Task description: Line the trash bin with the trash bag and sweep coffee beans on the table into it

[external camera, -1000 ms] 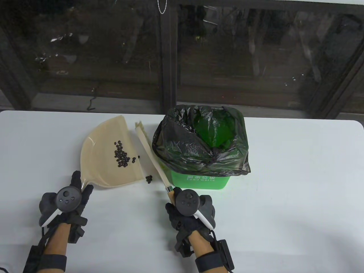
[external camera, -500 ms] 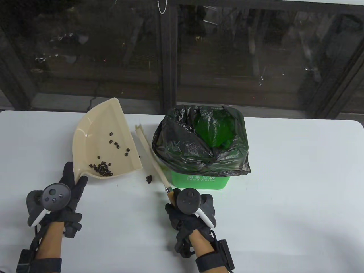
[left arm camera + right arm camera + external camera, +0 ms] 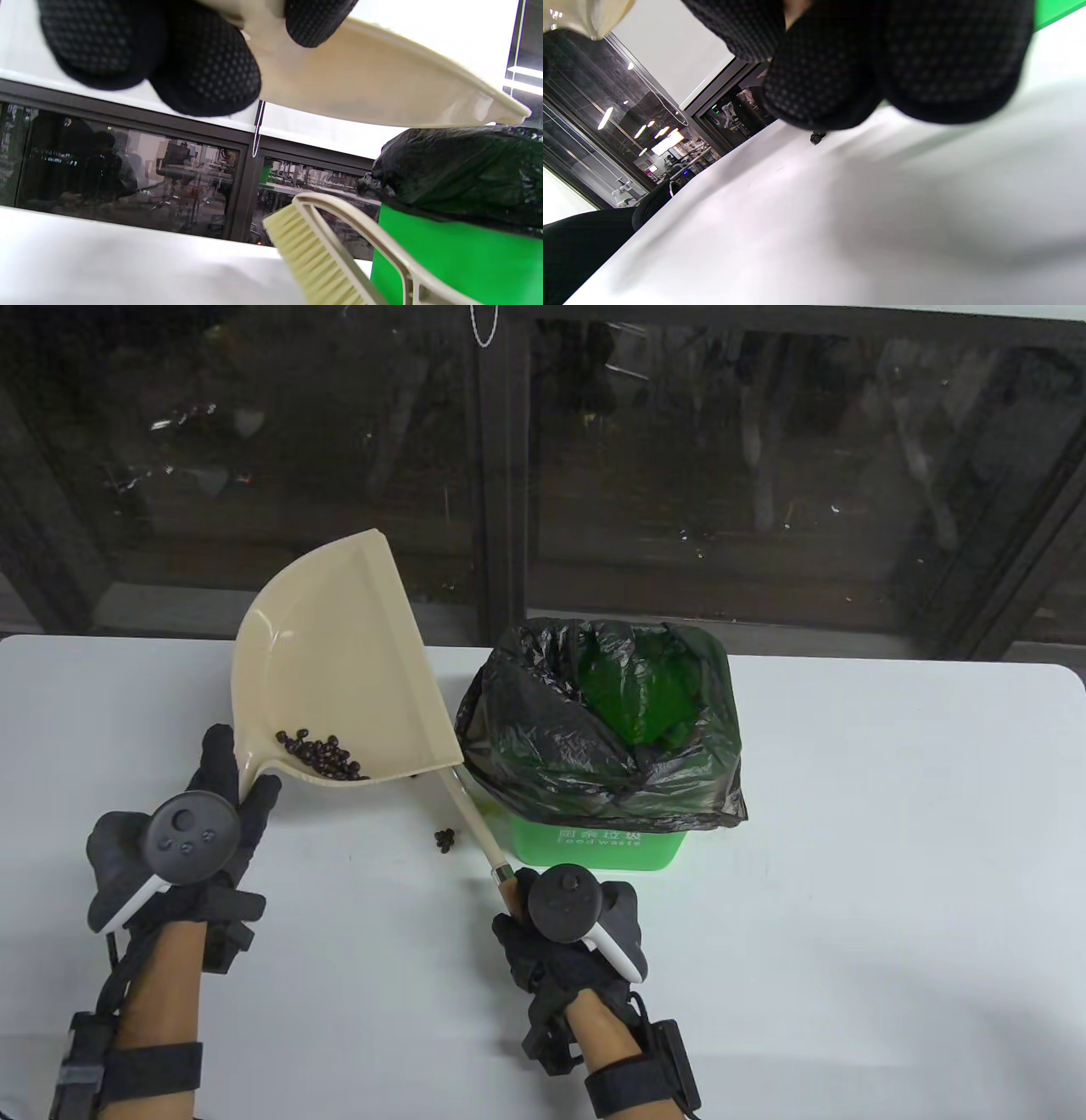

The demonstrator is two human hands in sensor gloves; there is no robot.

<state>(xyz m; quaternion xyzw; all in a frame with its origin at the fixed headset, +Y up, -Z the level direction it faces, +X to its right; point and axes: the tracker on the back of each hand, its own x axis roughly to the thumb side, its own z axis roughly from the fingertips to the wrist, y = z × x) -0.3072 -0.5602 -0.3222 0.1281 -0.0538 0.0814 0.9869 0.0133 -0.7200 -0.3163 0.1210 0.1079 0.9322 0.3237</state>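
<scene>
A white desk (image 3: 848, 814) is set against dark glass panes (image 3: 764, 475), in which room lights are reflected. On the desk a green bin (image 3: 594, 848) is stood, lined with a black bag (image 3: 543, 746) folded over its rim. The left hand (image 3: 191, 848) is seen with its fingers (image 3: 203, 72) curled round the handle of a cream dustpan (image 3: 339, 670), which is held off the desk and tilted, just left of the bin; a heap of beans (image 3: 322, 755) is gathered in its low rear corner. The right hand (image 3: 568, 933) is closed round the wooden handle of a brush (image 3: 475, 823), whose shaft is laid beside the bin with the bristles (image 3: 314, 258) near the desk. A few stray beans (image 3: 444, 839) are left on the desk between dustpan and brush.
</scene>
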